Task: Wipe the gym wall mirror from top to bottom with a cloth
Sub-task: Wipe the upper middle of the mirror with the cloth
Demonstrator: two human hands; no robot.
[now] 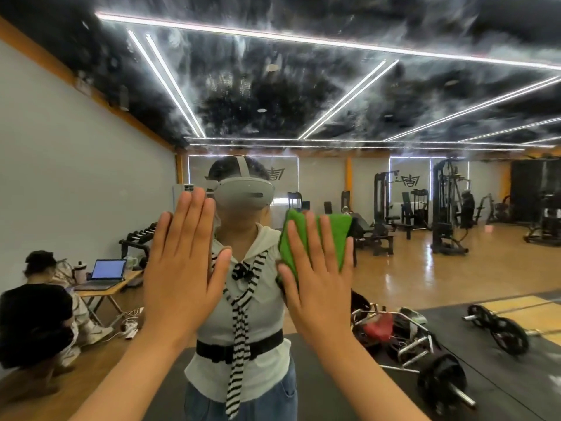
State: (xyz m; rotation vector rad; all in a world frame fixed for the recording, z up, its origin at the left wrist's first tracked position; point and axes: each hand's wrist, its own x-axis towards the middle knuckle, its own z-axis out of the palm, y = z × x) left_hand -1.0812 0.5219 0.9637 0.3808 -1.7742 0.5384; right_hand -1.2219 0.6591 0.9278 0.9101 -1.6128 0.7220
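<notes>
The right grip (315,268) lay wide and flat, pressing the soft, light cloth (334,235) against the mirror (303,86) at face height. A broad palm would probably hold it best on slick, breakable glass. The left grip (182,262) rested wide, empty.

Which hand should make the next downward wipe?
Right: the right hand presses the green cloth flat against the mirror, fingers straight; the left hand lies bare on it, no cloth.

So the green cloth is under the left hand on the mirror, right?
Not quite: the head view shows the green cloth under the right hand, pressed flat on the mirror. The left hand is bare.
</notes>
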